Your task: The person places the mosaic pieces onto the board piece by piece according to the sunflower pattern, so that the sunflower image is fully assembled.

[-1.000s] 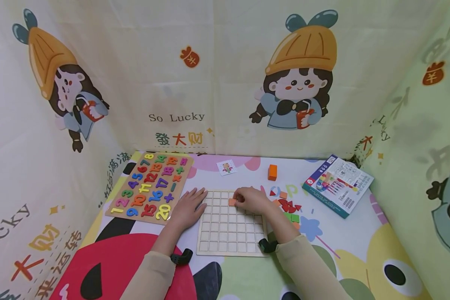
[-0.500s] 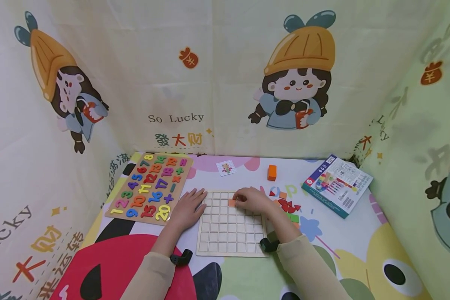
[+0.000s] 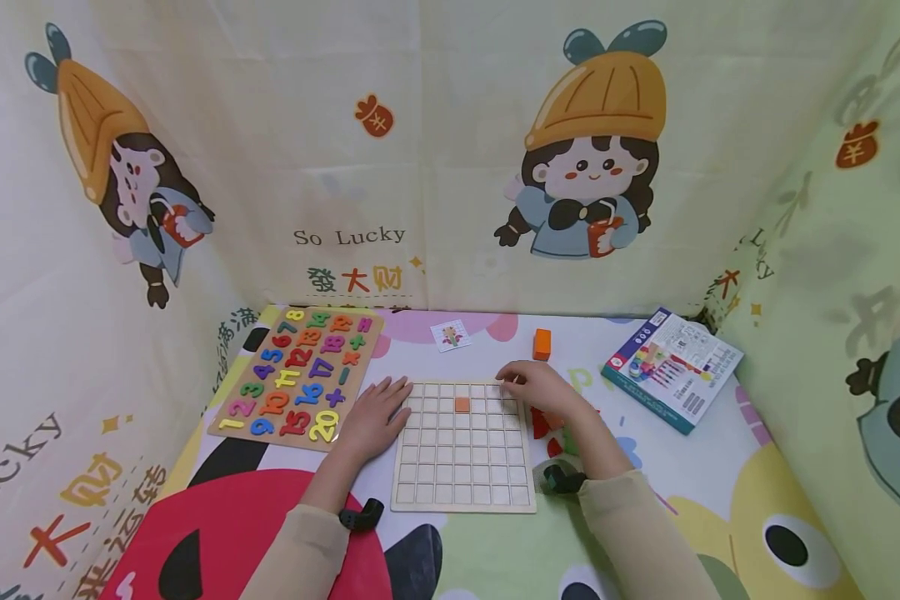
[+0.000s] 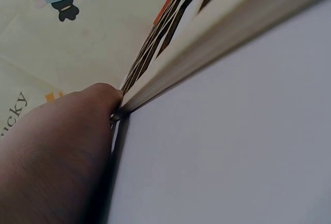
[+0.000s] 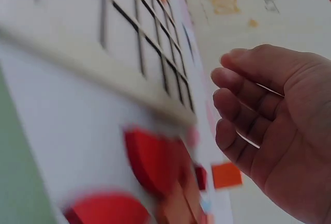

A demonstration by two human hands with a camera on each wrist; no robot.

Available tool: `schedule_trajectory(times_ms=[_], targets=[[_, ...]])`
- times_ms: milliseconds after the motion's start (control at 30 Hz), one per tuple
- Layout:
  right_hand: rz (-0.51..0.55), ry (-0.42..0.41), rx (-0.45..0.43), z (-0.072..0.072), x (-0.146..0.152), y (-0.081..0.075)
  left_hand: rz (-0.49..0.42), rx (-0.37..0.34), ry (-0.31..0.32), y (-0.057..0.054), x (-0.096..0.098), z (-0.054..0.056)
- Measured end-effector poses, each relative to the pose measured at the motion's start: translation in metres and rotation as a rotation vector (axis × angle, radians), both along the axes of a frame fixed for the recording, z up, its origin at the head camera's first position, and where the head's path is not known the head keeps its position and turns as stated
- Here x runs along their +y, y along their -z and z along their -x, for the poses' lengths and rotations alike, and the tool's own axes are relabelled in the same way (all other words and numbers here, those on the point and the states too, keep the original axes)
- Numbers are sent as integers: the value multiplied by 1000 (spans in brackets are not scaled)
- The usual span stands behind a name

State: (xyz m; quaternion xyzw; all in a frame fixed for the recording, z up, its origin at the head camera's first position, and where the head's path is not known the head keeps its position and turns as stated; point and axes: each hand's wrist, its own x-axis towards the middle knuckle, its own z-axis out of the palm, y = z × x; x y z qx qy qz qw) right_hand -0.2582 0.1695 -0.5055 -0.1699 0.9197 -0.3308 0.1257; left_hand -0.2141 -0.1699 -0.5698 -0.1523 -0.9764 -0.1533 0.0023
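A pale wooden grid board [image 3: 465, 509] lies on the printed mat. In one of its upper squares sits an orange square tile [image 3: 462, 405]. My left hand [image 3: 375, 417] rests with fingers extended at the board's left edge; in the left wrist view its thumb side [image 4: 57, 151] touches that edge. Over the board's upper right corner hovers my right hand [image 3: 542, 387], its fingers loosely bent. The right wrist view shows nothing in its grasp. Red pieces [image 5: 155, 162] and other coloured pieces lie right of the board, partly hidden by the right hand and forearm in the head view.
At left lies a wooden number board [image 3: 356, 372] with colourful numerals. Behind the grid board are a small picture card [image 3: 450, 335] and an orange block [image 3: 542, 344]. A boxed set [image 3: 675, 371] lies at the back right. Printed cloth surrounds the table.
My right hand has let go of the orange tile, which stays in its square, and has moved right and up, over the board's right corner. The left hand has kept its place.
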Motion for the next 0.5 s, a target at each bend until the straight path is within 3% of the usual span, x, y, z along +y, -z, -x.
schedule_trajectory(times_ms=[267,500], targets=[[-30,87,-67,12,48,-11,-1,1,-6,0,0,0],[-42,91,-173,21,76,-4,-1,-10,-4,-1,0,-1]])
